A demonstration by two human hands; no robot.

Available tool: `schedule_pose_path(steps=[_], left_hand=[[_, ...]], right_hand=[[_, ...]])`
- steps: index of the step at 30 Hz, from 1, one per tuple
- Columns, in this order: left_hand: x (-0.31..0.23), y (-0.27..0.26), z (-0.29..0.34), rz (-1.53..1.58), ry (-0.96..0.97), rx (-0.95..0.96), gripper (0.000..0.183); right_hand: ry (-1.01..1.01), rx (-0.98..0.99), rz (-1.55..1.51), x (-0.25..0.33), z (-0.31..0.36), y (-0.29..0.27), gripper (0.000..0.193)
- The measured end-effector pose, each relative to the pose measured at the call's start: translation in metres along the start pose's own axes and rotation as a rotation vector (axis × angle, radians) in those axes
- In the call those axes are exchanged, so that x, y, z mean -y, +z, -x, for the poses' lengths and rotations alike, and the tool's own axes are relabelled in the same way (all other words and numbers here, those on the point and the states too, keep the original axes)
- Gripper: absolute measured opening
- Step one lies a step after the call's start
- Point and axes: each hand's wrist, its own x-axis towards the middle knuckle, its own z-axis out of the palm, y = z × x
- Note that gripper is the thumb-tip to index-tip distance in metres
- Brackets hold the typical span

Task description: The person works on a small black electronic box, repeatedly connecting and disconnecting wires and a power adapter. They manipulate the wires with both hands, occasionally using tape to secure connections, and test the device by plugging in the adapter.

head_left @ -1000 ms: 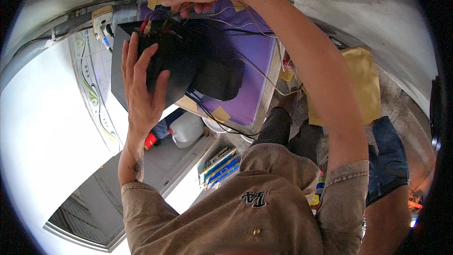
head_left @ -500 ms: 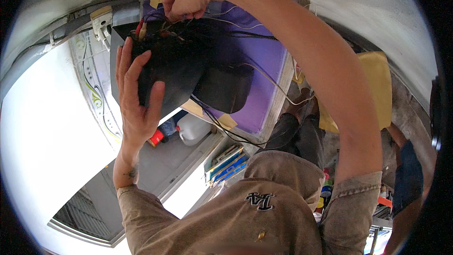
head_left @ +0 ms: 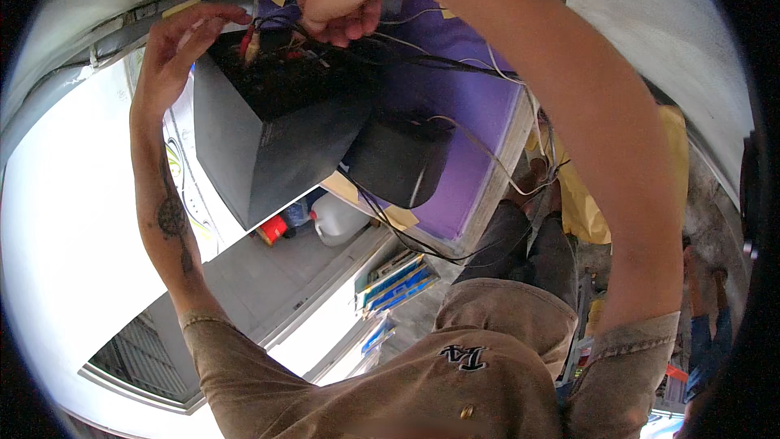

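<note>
Taking the middle of the view as the clock's centre, your right hand (head_left: 337, 6) is curling at eleven to twelve, fingers bunched among thin wires; whether they are gripping one, you cannot tell. Your left hand (head_left: 165, 63) is hovering at ten, thumb and fingertips forming a narrow gap just beside the red plug (head_left: 245, 45); contact is unclear. Below your hands, the black box (head_left: 301, 154) is sitting tilted to the view at ten, its wired side facing up toward twelve. Purple covering (head_left: 479, 106) is spreading at one to two. Farther off, a white jug (head_left: 337, 221) is standing at eight, books (head_left: 398, 283) are leaning at six, and another person's legs (head_left: 703, 329) are showing at four.
</note>
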Motion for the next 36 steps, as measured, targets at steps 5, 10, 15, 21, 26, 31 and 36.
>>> schedule_pose_path(steps=[5,10,15,21,26,31,36], left_hand=[[0.018,-0.006,-0.026,0.040,0.060,0.149,0.028],[0.031,-0.004,-0.034,0.165,0.025,0.217,0.030],[0.032,0.007,-0.033,0.354,0.199,0.337,0.035],[0.038,0.008,-0.037,0.346,0.229,0.314,0.053],[0.050,0.009,-0.042,0.490,0.159,0.352,0.062],[0.062,0.021,-0.041,0.695,0.126,0.350,0.074],[0.068,0.018,-0.046,0.648,0.203,0.415,0.078]], right_hand=[[-0.127,0.000,0.015,-0.007,0.011,-0.010,0.014],[-0.439,-0.442,0.306,-0.015,0.014,0.005,0.013],[-0.278,-0.256,-0.220,-0.007,0.036,0.005,0.017],[-0.122,-0.060,-0.392,0.001,0.029,-0.003,0.012],[-0.136,0.099,-0.367,-0.006,0.017,-0.009,0.008],[0.037,0.109,-0.275,0.011,0.016,-0.012,0.012],[0.118,0.130,-0.269,0.020,0.007,-0.012,0.017]])
